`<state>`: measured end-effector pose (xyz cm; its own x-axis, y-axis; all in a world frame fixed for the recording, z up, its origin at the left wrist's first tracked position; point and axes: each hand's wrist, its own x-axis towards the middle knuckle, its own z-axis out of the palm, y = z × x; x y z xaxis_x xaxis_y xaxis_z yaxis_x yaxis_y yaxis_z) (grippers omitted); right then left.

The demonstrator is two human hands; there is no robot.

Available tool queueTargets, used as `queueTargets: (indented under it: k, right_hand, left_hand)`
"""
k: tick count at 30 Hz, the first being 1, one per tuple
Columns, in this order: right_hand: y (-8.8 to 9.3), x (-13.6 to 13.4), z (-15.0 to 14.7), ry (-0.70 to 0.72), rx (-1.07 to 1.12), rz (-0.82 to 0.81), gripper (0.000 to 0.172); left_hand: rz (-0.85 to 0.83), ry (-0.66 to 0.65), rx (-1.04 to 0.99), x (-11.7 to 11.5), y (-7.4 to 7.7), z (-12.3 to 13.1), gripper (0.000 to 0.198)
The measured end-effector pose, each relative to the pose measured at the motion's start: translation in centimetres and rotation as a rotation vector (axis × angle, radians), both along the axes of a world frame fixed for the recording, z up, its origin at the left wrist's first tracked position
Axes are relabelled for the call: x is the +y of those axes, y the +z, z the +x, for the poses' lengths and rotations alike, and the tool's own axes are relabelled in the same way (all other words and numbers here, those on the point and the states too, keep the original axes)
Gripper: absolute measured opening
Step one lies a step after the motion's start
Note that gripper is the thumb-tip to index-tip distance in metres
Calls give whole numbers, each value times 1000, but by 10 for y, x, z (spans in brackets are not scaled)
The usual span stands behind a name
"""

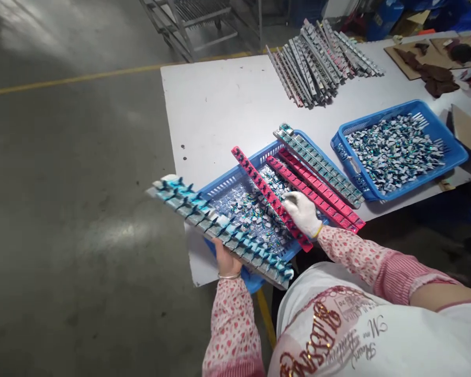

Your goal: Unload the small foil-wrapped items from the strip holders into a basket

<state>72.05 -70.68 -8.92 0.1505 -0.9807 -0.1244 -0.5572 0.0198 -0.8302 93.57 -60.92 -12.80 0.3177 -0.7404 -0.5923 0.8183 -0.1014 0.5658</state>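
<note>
My bare left hand (225, 259) is wrapped around the underside of a long grey rack strip (220, 225) lined with teal pointed pieces, held tilted above the near left side of a blue basket (231, 175). My right hand (301, 213), in a white glove, is over the basket with its fingers curled together beside a red strip (265, 191). Whatever it may be pinching is hidden. Loose small white and teal pieces (255, 212) lie in the basket. Two more red strips (317, 193) and a grey-green strip (317, 162) rest across its right side.
A second blue basket (339, 141), full of small white and teal pieces, stands to the right. Behind lies a pile of grey strips (317, 63) on the white table (212, 99). Brown cardboard (402, 60) is at the back right, and a metal rack (204, 23) stands beyond the table.
</note>
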Motion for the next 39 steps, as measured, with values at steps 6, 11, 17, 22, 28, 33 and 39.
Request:
queueTargets:
  k: [6, 11, 17, 22, 28, 33, 39]
  right_hand:
    - [27, 35, 60, 764, 1, 111, 36]
    - [4, 45, 80, 941, -62, 155, 42]
    - [-2, 47, 92, 957, -25, 112, 49]
    - [-8, 55, 118, 992, 124, -80, 48]
    - [-25, 52, 133, 307, -263, 367, 51]
    - [-38, 35, 104, 319, 42, 190, 33]
    - [-35, 66, 88, 666, 24, 217, 36]
  left_hand:
    - [7, 200, -278, 35, 47, -16, 68]
    - [89, 319, -307, 63, 56, -30, 74]
    - [60, 384, -351, 65, 44, -12, 71]
    - [66, 239, -229, 66, 23, 19, 76]
    - [96, 144, -129, 66, 12, 55, 65]
    - [133, 155, -169, 57, 11, 74, 59]
    - [161, 174, -213, 48, 14, 75, 49]
